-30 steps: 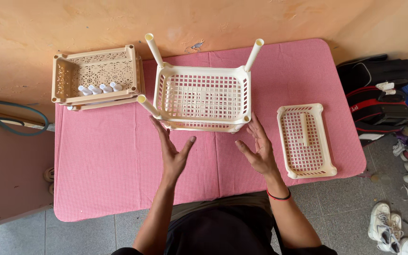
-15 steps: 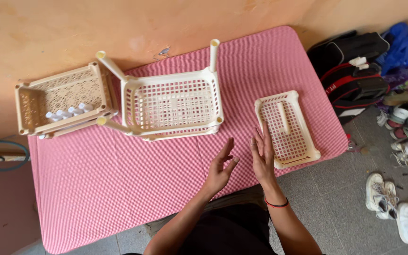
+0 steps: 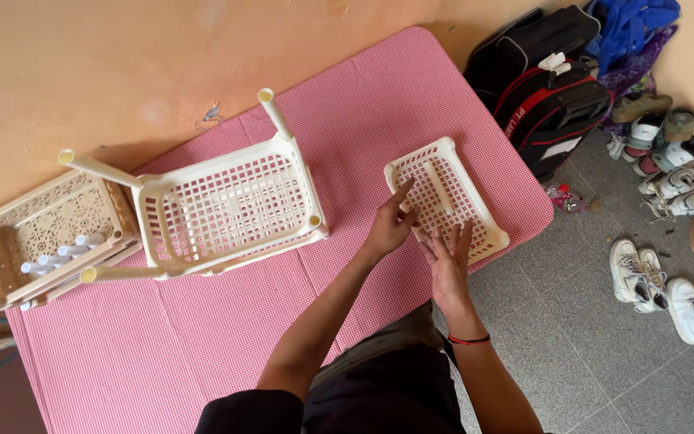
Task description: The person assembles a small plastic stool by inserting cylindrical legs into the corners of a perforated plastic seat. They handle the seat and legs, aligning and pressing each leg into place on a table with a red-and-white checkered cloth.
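My left hand (image 3: 389, 225) and my right hand (image 3: 448, 259) both reach onto a small cream lattice tray (image 3: 475, 201) at the right end of the pink checked table (image 3: 202, 337). The left fingers touch the tray's near-left rim; the right fingers rest on its front edge. Both hands have fingers apart and hold nothing. A loose cream tube (image 3: 438, 188) lies inside that tray. To the left stands a larger cream lattice basket (image 3: 230, 205) with three cream tube legs pushed into its corners.
A beige patterned basket (image 3: 42, 233) holding several white tubes sits at the far left of the table. Bags (image 3: 552, 96) and several shoes (image 3: 660, 281) lie on the grey tiled floor to the right. An orange wall (image 3: 122, 56) runs behind the table.
Both hands left the large basket and moved right onto the small tray. The camera view swung right, shifting everything left in the frame.
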